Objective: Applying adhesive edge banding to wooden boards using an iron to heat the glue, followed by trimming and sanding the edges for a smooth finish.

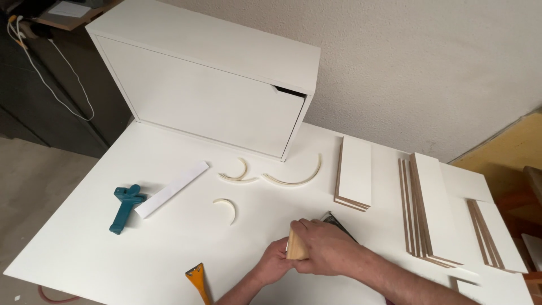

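Both hands meet near the table's front edge around a small light wooden block (296,246). My right hand (330,248) covers the block from the right and also rests over a dark sheet, possibly sandpaper (333,219), whose corner sticks out behind the fingers. My left hand (275,262) grips the block from below left. Just left of the hands lies a scraper with an orange handle (197,277).
A white cabinet (209,85) stands at the back of the white table (169,243). Curved cream edge-band strips (293,179) (227,208), a white strip (172,189) and a teal hand tool (125,208) lie in front. Stacks of white-faced boards (355,172) (432,206) (494,231) fill the right side.
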